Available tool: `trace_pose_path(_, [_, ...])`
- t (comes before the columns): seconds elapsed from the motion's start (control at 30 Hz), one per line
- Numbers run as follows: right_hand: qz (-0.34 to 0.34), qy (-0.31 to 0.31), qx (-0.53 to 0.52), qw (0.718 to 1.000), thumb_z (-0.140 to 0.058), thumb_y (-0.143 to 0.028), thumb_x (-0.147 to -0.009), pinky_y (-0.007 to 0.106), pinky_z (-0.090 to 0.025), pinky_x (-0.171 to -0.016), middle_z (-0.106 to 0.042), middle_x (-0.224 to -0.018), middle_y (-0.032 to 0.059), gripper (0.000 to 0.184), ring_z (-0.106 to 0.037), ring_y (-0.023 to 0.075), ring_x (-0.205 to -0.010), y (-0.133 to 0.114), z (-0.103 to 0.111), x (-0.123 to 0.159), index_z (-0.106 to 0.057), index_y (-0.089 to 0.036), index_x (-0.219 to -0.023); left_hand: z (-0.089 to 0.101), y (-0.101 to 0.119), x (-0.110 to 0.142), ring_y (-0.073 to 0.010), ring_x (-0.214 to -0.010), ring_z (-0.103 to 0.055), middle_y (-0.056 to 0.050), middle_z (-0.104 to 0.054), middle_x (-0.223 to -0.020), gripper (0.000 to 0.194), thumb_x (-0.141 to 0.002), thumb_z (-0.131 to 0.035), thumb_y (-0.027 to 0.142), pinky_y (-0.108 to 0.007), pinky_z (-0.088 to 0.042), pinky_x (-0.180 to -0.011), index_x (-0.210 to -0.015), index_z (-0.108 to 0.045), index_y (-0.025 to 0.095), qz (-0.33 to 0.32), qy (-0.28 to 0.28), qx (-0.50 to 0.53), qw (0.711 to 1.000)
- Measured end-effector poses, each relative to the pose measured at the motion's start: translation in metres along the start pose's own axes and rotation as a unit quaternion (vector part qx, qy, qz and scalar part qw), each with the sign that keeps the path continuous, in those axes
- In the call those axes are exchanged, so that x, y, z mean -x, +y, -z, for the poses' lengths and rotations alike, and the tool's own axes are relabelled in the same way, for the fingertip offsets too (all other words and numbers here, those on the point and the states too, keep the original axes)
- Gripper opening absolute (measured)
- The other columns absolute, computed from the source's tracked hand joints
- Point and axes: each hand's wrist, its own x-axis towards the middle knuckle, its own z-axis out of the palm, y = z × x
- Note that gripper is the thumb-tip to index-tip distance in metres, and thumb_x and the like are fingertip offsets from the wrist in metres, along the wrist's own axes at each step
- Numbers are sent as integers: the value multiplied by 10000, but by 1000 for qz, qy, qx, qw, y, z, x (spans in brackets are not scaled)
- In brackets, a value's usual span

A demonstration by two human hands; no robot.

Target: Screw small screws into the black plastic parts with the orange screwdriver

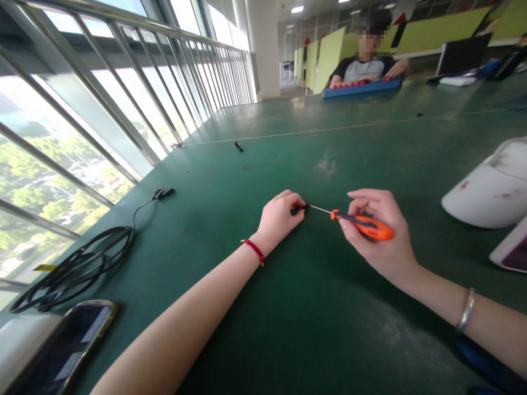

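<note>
On the green tabletop, my left hand [282,213] pinches a small black piece [300,208] between thumb and fingers; its kind is too small to make out. My right hand [382,236] grips a screwdriver [364,224] by its orange and black handle, fingers curled round it and the forefinger partly stretched out. The screwdriver's thin metal shaft points left, and its tip meets the black piece at my left fingertips. Most of the black piece is hidden by my left fingers.
A coiled black cable [78,263] and a phone [69,345] lie at the left. Another small black piece [238,146] sits farther back. At the right stands a white container [489,186]. Across the green table [197,219], a person sits behind a blue tray [362,88]. A metal railing [135,82] borders the left.
</note>
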Motion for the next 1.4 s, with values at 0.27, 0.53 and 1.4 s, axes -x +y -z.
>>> trace_pose_path(0.27, [-3,-40,15,999,-561,-249,-805,265,-481,-590,-671,-750,7,54,-628,136,-633,-5,2,0,-570,-218,-849,-1,2,0,-140,-776,-593,-12,-629,-860,108,-780,-545,175,-248,-467,-661,-837,-634,191,5,10,-9,1000])
trace_pose_path(0.53, [-95,-54,-10,994,-593,-247,-783,252,-488,-617,-678,-871,43,148,-656,161,-761,3,-3,-1,-561,-199,-919,-2,-4,-2,-144,-803,-589,-12,-646,-840,122,-778,-564,198,-261,-489,-729,-863,-652,189,7,-4,64,998])
trace_pose_path(1.4, [-91,-122,26,988,-544,-276,-822,265,-467,-752,-668,-958,33,146,-634,169,-885,6,-2,-2,-600,-203,-935,0,-1,-3,-162,-850,-593,-29,-649,-878,96,-793,-584,227,-293,-486,-772,-820,-663,180,0,46,91,995])
